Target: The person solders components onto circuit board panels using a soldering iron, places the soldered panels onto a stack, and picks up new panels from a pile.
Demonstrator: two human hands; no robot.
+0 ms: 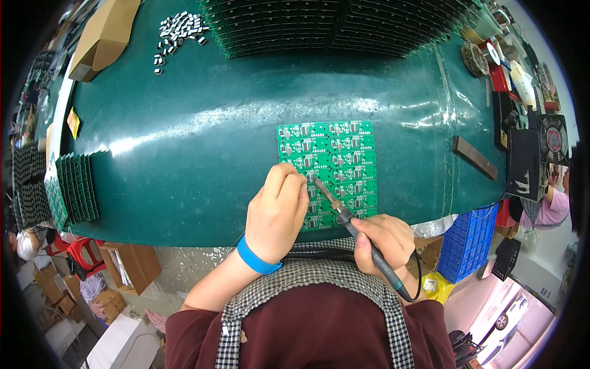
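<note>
A green circuit board panel [359, 144], made up of several small boards in two columns, lies flat on the green mat in front of me. My right hand [387, 243] is wrapped round the handle of a soldering iron [348, 220], whose tip rests at or just above the panel's left column. Over the panel's left edge, my left hand [276, 209] has its fingers bent and pressed together close to the iron's tip. Whatever these fingers pinch is too small to make out. A blue band circles the left wrist.
Small metal parts [179, 29] lie heaped at the far left beside a cardboard box [104, 37]. Stacked green boards [332, 27] rise at the back, with more boards [77, 187] at the left edge. A dark bar [474, 157] and a black fan unit [553, 138] are at right.
</note>
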